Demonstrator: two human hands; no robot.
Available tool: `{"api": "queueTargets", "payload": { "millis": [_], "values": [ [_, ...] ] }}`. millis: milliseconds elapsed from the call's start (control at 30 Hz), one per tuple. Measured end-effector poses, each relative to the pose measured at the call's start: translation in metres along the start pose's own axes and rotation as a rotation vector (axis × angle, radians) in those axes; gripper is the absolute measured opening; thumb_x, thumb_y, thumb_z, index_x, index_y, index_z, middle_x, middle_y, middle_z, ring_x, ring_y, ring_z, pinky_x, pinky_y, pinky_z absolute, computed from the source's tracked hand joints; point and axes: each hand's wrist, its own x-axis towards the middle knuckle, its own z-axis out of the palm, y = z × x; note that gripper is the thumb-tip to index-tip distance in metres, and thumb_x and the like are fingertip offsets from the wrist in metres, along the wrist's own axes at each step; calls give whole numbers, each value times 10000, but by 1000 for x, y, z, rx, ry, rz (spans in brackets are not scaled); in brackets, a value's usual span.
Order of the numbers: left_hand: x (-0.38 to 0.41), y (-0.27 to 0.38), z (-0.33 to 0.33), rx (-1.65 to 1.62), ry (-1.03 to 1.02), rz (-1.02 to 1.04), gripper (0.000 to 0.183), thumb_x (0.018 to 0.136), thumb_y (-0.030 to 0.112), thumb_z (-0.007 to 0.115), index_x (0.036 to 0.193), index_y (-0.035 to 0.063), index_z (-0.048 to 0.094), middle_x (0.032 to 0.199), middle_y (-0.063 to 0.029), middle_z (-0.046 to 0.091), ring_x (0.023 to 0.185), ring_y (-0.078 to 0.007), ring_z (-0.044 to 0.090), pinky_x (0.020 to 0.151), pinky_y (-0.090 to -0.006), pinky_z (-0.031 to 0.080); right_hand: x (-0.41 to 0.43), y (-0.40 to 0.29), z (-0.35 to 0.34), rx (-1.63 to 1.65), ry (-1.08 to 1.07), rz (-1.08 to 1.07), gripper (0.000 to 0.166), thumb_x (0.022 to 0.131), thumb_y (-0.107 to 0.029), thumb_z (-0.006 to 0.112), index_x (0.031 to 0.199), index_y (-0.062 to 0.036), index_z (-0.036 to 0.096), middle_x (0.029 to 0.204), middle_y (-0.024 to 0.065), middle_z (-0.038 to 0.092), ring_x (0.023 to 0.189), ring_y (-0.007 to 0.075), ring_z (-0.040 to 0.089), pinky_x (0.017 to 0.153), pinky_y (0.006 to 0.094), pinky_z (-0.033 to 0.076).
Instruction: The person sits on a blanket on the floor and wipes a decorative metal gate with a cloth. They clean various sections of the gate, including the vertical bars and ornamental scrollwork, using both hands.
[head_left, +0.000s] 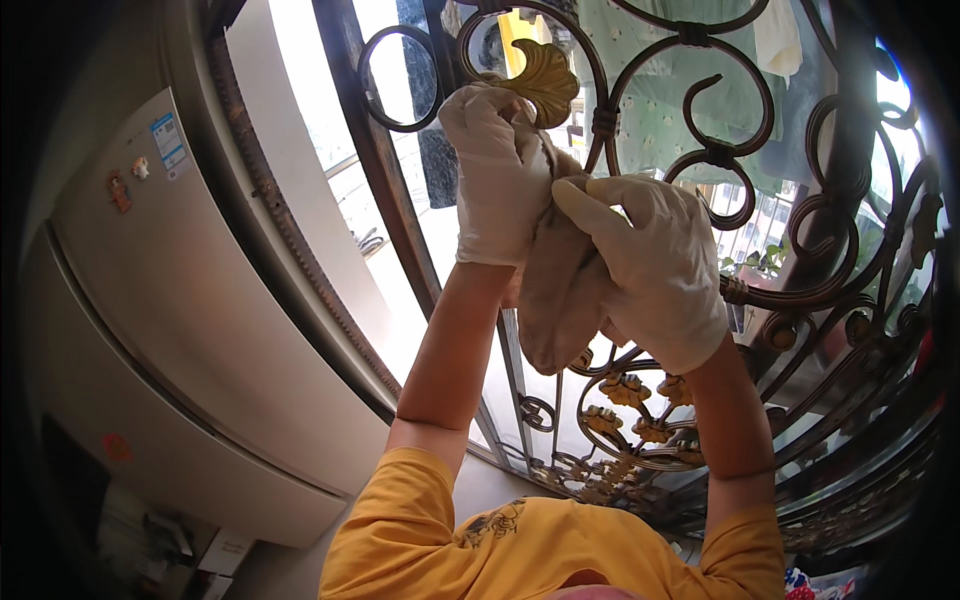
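Both my hands wear white gloves and are raised in front of a dark wrought-iron grille (766, 112). My left hand (499, 172) is closed on the upper part of a greyish-beige cloth (559, 300), right beside a gold leaf ornament (551, 82) on the scrollwork. The fingers of my right hand (656, 262) pinch the same cloth lower down, and its folds hang between the two hands. A bit of cloth shows behind the leaf's left edge. Whether the cloth presses against the metal there is hidden by my left hand.
A pale refrigerator (225, 300) with magnets and a label stands at the left. Gold flower ornaments (626, 391) fill the lower grille. Beyond the bars hang light green clothes (637, 97), and a leafy plant (769, 260) shows at the right.
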Motion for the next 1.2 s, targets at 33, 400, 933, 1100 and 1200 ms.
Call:
{"api": "queueTargets", "payload": {
  "millis": [33,400,933,1100,1200],
  "values": [
    [1,-3,-2,99,-4,59,178,945,30,621,1116,-5,590,1147,-179,584,1040,-320,608,876,-420,543,0,0,0,-9,-5,1,599,714,-107,773,1298,-120,641,1235,48,639,1146,296,625,995,448,473],
    [-14,-8,-11,244,-93,-176,126,937,154,652,943,28,636,873,-110,649,923,-297,653,744,-400,532,-9,-1,7,-30,0,17,729,649,-86,789,1356,-177,638,1231,25,604,1193,295,583,1017,477,434],
    [-2,-7,-29,582,-57,402,109,1019,104,588,1013,35,673,874,-98,718,681,-195,664,608,-313,536,-8,-6,9,-108,-12,-23,576,761,-120,745,1327,-116,636,1227,52,632,1189,327,591,988,498,482],
    [1,-5,-31,327,-128,289,95,967,68,615,1034,56,681,897,-87,719,753,-235,663,671,-371,550,-7,-7,11,-108,26,-33,581,753,-120,752,1322,-102,635,1209,63,639,1166,332,593,970,497,489],
    [-1,3,-38,223,-228,280,105,926,47,635,1023,44,675,897,-92,710,768,-241,664,681,-366,548,-8,-10,10,-96,15,-28,562,752,-89,744,1304,-81,636,1190,66,647,1120,314,616,941,472,505]
  ]
}}
